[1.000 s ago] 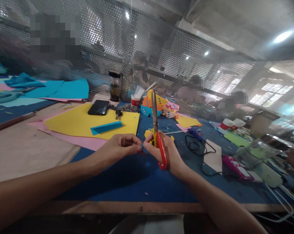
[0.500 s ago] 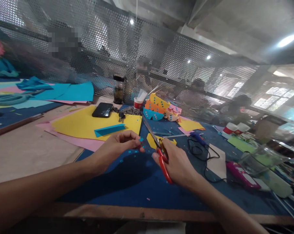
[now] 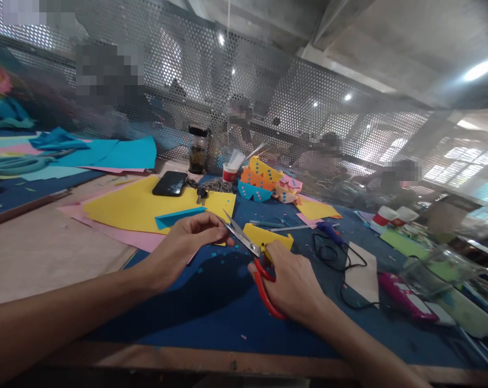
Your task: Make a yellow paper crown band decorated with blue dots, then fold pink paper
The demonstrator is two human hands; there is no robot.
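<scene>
The blue tabletop (image 3: 211, 326) has a brown front edge (image 3: 187, 355). Yellow paper (image 3: 260, 235), a pale card (image 3: 361, 280) and small scraps (image 3: 243, 337) lie on it.

The scissors (image 3: 244, 242) pair smooth, shiny metal blades with red plastic handles. Seen from them, the smartphone (image 3: 170, 184) at 10 o'clock is glossy black, above a matt yellow paper sheet (image 3: 123, 207); the perforated panel (image 3: 268, 97) at 12 looks like dull grey metal; the clear box (image 3: 433, 269) at 3 seems shiny plastic; the tabletop (image 3: 195, 328) is matt blue; the board (image 3: 78, 253) at 9 resembles unglossed wood.
</scene>
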